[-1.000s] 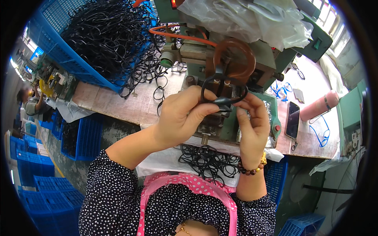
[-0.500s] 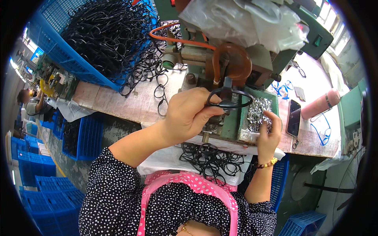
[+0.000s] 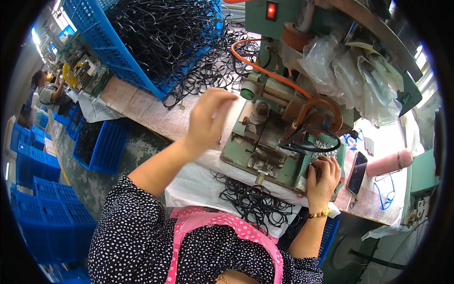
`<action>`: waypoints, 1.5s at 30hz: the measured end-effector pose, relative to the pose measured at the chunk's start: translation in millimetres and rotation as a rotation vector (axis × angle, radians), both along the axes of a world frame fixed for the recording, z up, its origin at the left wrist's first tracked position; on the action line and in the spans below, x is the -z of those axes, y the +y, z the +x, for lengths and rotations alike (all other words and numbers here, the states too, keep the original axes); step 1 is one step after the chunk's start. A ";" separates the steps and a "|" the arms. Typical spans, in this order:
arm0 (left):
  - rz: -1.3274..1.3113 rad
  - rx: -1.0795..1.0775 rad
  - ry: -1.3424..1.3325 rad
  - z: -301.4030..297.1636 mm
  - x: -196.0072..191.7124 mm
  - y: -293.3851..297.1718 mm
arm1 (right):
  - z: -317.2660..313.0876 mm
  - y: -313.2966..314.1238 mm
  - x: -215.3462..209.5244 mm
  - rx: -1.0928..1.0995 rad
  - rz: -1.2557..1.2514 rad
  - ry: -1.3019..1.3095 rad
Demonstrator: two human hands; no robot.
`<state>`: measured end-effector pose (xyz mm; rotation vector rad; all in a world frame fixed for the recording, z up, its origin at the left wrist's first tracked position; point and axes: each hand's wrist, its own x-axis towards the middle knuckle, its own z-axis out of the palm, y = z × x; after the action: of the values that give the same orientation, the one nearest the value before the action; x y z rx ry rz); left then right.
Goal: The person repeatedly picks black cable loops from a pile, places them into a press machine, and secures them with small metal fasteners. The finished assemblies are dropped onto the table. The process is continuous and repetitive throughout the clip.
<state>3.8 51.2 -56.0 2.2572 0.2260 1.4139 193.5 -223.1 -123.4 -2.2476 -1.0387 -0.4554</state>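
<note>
Head view is showing the left hand (image 3: 208, 118) hanging in the air above the worktop (image 3: 156, 111), its fingers loosely curled and holding nothing, just left of the green machine (image 3: 269, 146). The right hand (image 3: 324, 177) is resting at the machine's near right corner, fingers bent into a small tray of silvery metal pieces (image 3: 326, 144); whether they are pinching one, I cannot tell. A black frame (image 3: 309, 144) is lying on the machine, just far of that hand. Far left, a blue crate (image 3: 101, 45) is holding tangled black frames.

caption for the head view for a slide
Left hand raised above the bench, right hand in small metal parts beside a green machine.
</note>
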 end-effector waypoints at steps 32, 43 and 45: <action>-0.758 0.359 -0.134 -47.5 -33.4 -44.2 | 1.0 -5.2 -9.0 -0.193 0.647 0.613; -0.712 0.517 -0.055 -17.8 -63.0 -68.8 | -12.8 20.0 -39.8 -0.353 0.826 0.874; -0.600 0.610 0.059 -20.9 -65.4 -70.3 | -13.7 23.6 -45.9 -0.416 0.803 0.815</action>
<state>-17.1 -19.1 9.4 1.6655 -0.0277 0.8159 179.8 -199.4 -77.4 -1.2440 -0.6660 0.2092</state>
